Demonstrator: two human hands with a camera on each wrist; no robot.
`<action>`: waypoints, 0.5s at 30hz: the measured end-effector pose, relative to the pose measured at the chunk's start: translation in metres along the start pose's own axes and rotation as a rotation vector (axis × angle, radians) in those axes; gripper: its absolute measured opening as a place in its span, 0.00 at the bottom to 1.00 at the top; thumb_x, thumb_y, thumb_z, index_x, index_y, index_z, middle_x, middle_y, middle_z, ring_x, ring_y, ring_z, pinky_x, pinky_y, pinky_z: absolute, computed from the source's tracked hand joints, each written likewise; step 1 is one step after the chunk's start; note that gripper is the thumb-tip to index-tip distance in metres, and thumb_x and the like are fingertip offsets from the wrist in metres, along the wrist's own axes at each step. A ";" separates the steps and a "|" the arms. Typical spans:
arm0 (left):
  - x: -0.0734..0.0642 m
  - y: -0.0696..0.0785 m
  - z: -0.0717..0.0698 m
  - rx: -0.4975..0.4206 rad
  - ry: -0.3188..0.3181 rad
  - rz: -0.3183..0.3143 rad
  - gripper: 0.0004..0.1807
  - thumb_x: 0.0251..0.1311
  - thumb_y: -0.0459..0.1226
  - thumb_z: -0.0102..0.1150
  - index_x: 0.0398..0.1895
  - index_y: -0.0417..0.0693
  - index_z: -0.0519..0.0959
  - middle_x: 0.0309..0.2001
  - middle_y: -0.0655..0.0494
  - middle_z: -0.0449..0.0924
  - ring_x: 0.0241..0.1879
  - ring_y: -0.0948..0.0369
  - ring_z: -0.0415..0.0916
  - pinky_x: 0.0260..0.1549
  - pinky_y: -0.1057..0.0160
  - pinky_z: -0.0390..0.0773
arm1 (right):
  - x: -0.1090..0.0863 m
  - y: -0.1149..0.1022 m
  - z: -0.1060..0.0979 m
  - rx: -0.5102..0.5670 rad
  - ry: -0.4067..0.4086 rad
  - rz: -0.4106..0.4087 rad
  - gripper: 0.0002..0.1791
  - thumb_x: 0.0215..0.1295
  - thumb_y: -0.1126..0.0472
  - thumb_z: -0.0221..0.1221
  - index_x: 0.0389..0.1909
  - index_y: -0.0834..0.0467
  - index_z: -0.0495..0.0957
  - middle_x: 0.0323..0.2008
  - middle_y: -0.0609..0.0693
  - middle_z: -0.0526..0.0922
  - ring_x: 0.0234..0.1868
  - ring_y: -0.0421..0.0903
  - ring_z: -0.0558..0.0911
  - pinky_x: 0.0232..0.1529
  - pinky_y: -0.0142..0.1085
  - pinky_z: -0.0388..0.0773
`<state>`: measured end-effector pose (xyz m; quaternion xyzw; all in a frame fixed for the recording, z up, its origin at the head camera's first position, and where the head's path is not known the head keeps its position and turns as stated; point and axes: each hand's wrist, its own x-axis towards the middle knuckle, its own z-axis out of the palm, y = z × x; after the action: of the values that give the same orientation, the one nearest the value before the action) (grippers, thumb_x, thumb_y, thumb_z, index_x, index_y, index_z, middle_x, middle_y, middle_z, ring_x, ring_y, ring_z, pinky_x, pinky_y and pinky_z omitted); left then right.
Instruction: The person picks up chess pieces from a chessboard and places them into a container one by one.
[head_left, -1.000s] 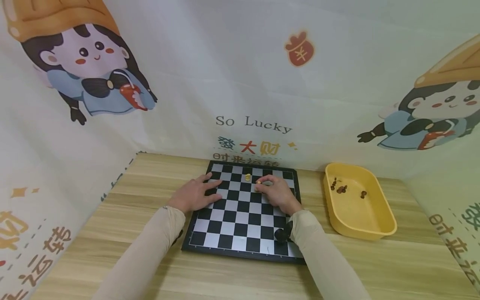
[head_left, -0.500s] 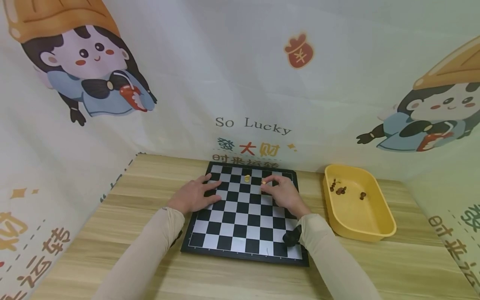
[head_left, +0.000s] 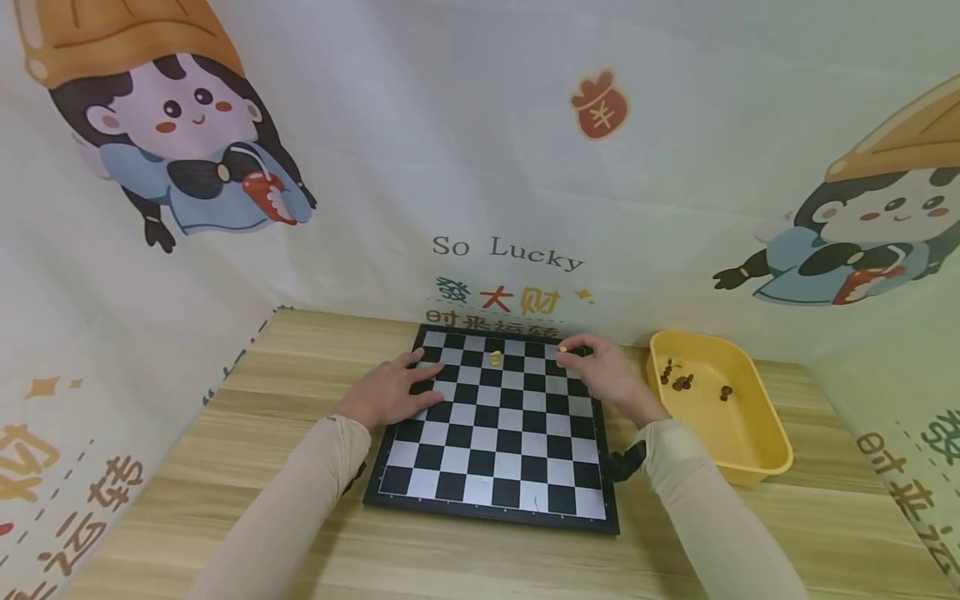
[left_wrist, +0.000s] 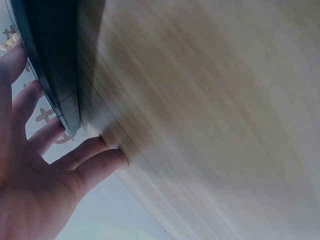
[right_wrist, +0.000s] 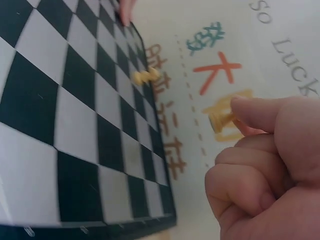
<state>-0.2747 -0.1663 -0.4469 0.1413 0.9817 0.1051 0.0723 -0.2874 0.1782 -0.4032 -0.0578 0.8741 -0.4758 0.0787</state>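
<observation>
A black-and-white chessboard (head_left: 483,442) lies on the wooden table. My right hand (head_left: 603,371) pinches a small yellow chess piece (right_wrist: 220,120) between thumb and forefinger, its round base showing and its top hidden by the fingers. In the head view, that hand is over the board's far right corner. Another yellow chess piece (head_left: 496,357) stands near the board's far edge, left of the right hand. My left hand (head_left: 386,390) rests at the board's left edge, fingers spread and fairly straight; the left wrist view shows some fingertips at the board's dark rim (left_wrist: 52,65).
A yellow tray (head_left: 750,454) stands right of the board, partly behind the right forearm. Several dark brown chess pieces (head_left: 681,382) lie in it. A printed cloth (head_left: 480,150) hangs behind the table.
My right hand has moved right across the far rows with the yellow chess piece, uncovering squares on the board's right side. My left hand and the standing piece have stayed in place.
</observation>
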 end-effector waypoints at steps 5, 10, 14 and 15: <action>0.000 0.000 0.001 -0.003 -0.003 -0.001 0.36 0.71 0.65 0.46 0.78 0.67 0.63 0.82 0.47 0.51 0.76 0.35 0.58 0.73 0.38 0.65 | -0.005 0.000 -0.021 -0.009 -0.022 0.028 0.20 0.73 0.49 0.59 0.59 0.56 0.78 0.11 0.39 0.60 0.11 0.39 0.58 0.15 0.32 0.58; -0.001 0.000 0.000 -0.005 -0.006 0.000 0.36 0.71 0.65 0.46 0.78 0.67 0.63 0.82 0.47 0.51 0.76 0.35 0.58 0.73 0.39 0.65 | -0.009 0.004 -0.038 -0.008 -0.019 0.037 0.22 0.75 0.50 0.58 0.62 0.58 0.76 0.10 0.38 0.60 0.11 0.39 0.58 0.14 0.31 0.58; -0.001 0.001 -0.001 -0.002 -0.006 0.005 0.36 0.71 0.65 0.46 0.78 0.66 0.63 0.82 0.47 0.51 0.76 0.35 0.58 0.73 0.39 0.65 | -0.013 0.009 -0.053 -0.018 0.015 0.053 0.21 0.74 0.48 0.58 0.59 0.58 0.77 0.13 0.38 0.62 0.12 0.39 0.61 0.17 0.31 0.60; -0.001 0.001 -0.001 -0.003 -0.006 0.006 0.36 0.71 0.65 0.46 0.78 0.66 0.63 0.82 0.47 0.51 0.76 0.35 0.58 0.73 0.39 0.65 | -0.014 0.011 -0.057 -0.024 0.023 0.057 0.22 0.74 0.48 0.58 0.59 0.59 0.76 0.13 0.38 0.62 0.13 0.39 0.61 0.17 0.31 0.60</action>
<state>-0.2736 -0.1660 -0.4457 0.1442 0.9809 0.1065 0.0754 -0.2848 0.2337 -0.3804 -0.0281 0.8818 -0.4636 0.0816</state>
